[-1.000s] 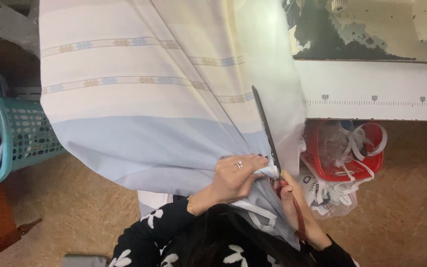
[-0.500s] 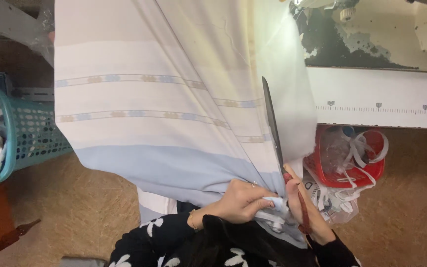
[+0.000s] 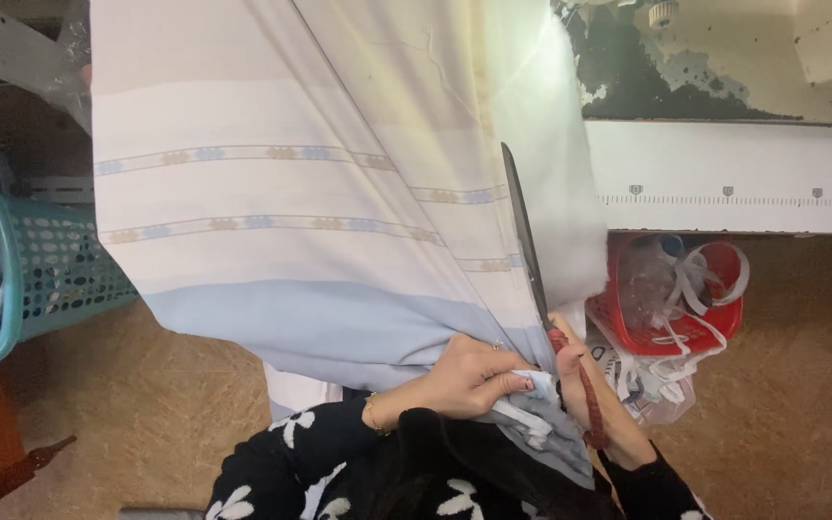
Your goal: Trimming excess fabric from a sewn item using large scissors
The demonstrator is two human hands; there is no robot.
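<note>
Scissors meet striped cloth at a sewing tabletop.

The left hand (image 3: pixel 469 377) has its grip clamped on the bunched lower edge of the striped cloth (image 3: pixel 320 212), which hangs from the tabletop (image 3: pixel 734 178) above. The right hand (image 3: pixel 594 400) is closed around red-handled scissors (image 3: pixel 530 252), blade lying up the fabric. A teal basket (image 3: pixel 45 274) stands left, a red basket (image 3: pixel 686 299) right.
</note>
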